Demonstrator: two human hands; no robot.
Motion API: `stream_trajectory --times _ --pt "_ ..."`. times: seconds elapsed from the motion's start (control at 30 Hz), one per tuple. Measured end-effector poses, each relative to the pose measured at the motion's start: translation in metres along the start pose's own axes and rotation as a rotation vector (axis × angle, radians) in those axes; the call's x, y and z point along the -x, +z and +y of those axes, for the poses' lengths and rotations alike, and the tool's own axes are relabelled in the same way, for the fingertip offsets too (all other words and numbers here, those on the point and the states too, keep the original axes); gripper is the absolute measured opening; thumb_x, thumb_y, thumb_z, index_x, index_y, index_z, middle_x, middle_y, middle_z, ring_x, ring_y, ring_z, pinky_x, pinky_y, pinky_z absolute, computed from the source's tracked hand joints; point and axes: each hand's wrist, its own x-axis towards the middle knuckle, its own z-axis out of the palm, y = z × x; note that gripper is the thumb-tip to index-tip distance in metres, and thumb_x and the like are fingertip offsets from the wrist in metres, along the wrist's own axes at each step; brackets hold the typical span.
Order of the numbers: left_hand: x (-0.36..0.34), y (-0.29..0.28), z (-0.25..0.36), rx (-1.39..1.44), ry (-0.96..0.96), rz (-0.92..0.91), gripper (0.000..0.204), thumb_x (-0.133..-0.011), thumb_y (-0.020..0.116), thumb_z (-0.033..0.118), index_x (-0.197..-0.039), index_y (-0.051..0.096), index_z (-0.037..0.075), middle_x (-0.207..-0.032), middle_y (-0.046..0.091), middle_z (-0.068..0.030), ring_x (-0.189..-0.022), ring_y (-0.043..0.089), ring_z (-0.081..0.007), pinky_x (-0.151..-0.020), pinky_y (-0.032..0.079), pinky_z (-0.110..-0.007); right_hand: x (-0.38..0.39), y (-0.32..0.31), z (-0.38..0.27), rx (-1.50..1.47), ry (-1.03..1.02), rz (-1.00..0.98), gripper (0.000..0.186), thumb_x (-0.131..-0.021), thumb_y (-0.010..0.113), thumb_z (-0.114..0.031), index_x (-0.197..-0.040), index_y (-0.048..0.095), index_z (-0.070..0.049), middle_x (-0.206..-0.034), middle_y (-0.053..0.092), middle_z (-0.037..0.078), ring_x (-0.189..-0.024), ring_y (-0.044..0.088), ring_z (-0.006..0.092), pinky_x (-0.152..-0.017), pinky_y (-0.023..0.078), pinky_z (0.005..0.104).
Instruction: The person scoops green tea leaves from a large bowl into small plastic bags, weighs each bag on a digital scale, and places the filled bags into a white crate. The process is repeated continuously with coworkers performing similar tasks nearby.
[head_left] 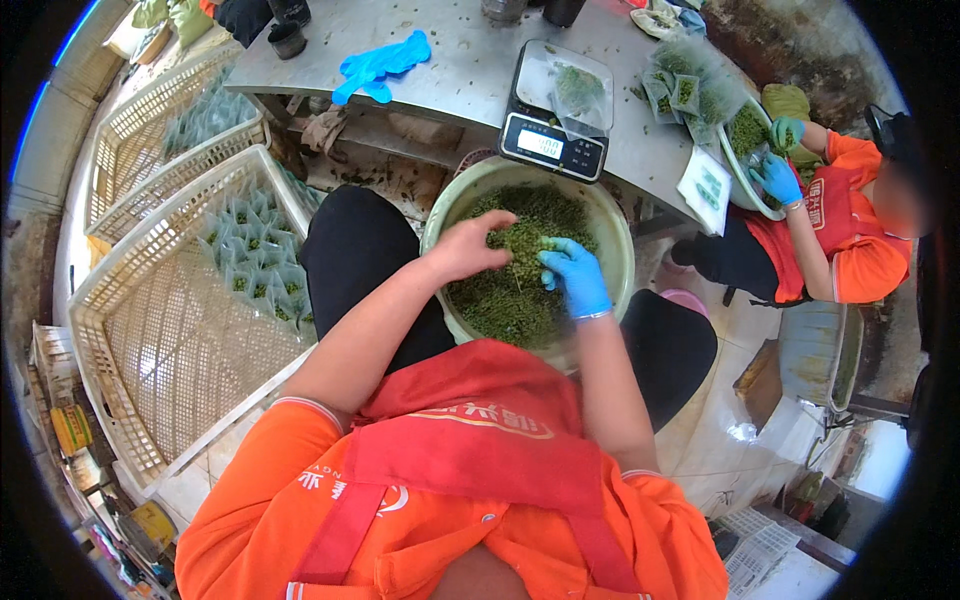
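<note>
A large pale green tub (624, 280) between my legs holds a heap of small green sprigs (515, 310). My bare left hand (490, 240) is over the heap, its fingers curved and apart beside a lighter green clump (523, 246). My right hand (560, 265), in a blue glove, pinches that clump. Just beyond the tub, a digital scale (550, 140) on the steel table (450, 70) bears a filled clear bag (578, 90).
Plastic crates (150, 350) with filled bags (250, 250) stand at the left. A blue glove (385, 65) lies on the table. At right, a co-worker (830, 240) in orange has gloved hands in another basin (745, 175), near bagged greens (670, 90) and a white pad (705, 190).
</note>
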Motion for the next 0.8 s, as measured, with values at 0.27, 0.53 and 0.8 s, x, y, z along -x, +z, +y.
stream_trajectory --times 0.27,0.53,0.8 --pt "-0.002 0.007 0.007 0.347 -0.192 -0.172 0.031 -0.09 0.055 0.026 -0.104 0.055 -0.002 -0.076 0.06 -0.0022 -0.049 0.055 -0.0087 -0.047 0.043 -0.024 0.01 0.003 -0.024 -0.228 -0.137 0.07 0.021 -0.083 0.061 -0.007 -0.104 0.058 -0.004 -0.078 0.06 0.002 -0.052 0.054 0.0089 -0.047 0.043 0.0206" --pt "0.001 0.005 0.002 0.056 -0.106 0.052 0.036 -0.086 0.058 0.026 -0.114 0.055 0.003 -0.089 0.064 -0.0058 -0.055 0.057 -0.0116 -0.055 0.047 -0.026 0.016 0.0 -0.042 -0.27 -0.24 0.089 0.022 -0.082 0.06 -0.004 -0.104 0.057 -0.003 -0.083 0.062 0.004 -0.053 0.055 0.0112 -0.046 0.045 0.0226" --pt "0.004 0.01 0.016 0.408 -0.029 -0.152 0.04 -0.084 0.059 0.012 -0.122 0.049 0.004 -0.088 0.061 -0.0039 -0.063 0.056 -0.0079 -0.06 0.048 -0.025 0.018 0.027 -0.042 -0.253 -0.215 0.004 0.023 -0.083 0.06 -0.005 -0.106 0.057 -0.003 -0.081 0.063 0.004 -0.054 0.056 0.0109 -0.046 0.044 0.0221"
